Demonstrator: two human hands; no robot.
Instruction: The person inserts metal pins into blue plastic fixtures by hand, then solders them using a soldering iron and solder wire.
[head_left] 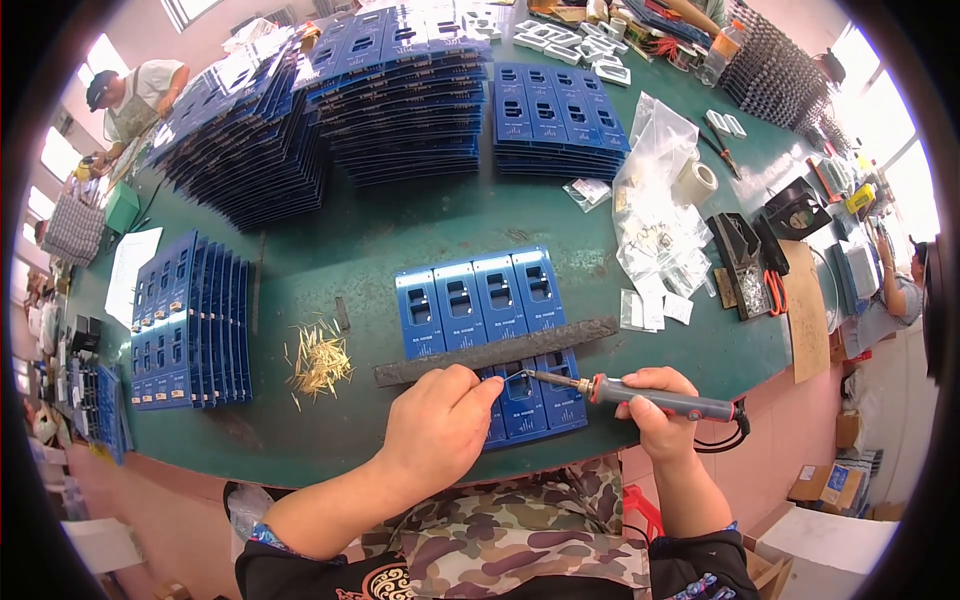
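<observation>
A blue circuit board panel (424,318), with several rectangular cutouts, lies flat on the green table in front of me. Across it rests a long dark grey bar (560,338), slightly slanted. My right hand (662,422) grips a grey soldering iron (604,389), its tip pointing left over the panel's near half. My left hand (437,420) is closed in a pinch at the panel's near left, on what looks like a thin solder wire (513,375) reaching toward the iron's tip. Left of the panel lies a loose pile of gold-coloured pins (320,362).
Tall stacks of blue panels (400,120) stand at the back, with a lower stack (560,110) beside them. More panels (190,330) stand upright at left. Plastic bags (650,220), a tape roll (695,183) and a black tray (738,255) lie at right. Other people work beyond the table.
</observation>
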